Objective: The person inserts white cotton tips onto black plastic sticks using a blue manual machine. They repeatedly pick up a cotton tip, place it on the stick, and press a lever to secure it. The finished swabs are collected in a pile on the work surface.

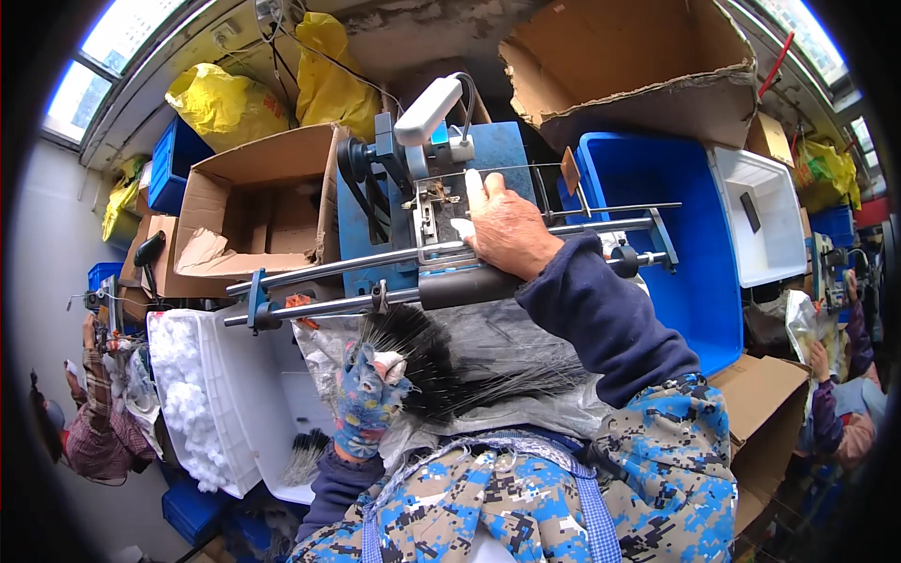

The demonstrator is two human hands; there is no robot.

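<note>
Big torn cardboard box point(629, 70) fills upper right of frame, w/ a blue crate point(699, 272) below it & a white bin point(765, 225) at its right. Another open cardboard box point(258, 202) sits left of centre; yellow bags point(225, 103) up top left.

Centre: the blue machine point(441, 188) w/ a white handle on top & two long steel rails point(319, 281) running left to right across the frame. White tray point(211, 403) of fluffy white balls at lower left.

A silver sheet point(511, 338) lies over the lap, below the rails. On it is a big fan of black bristles point(441, 361); that stock looks mostly unused, so I'd judge plenty left to feed. A few finished-looking bristly pieces lie in the white tub point(305, 455) lower left, so some output done, not much visible.

Right hand point(507, 230), bare, rests flat-ish on the machine's carriage, fingers stretched to the clamp area; can't tell if it pinches anything. Left hand point(366, 399), in a patterned glove, is closed round the base of the bristle bunch, lower centre-left
</note>
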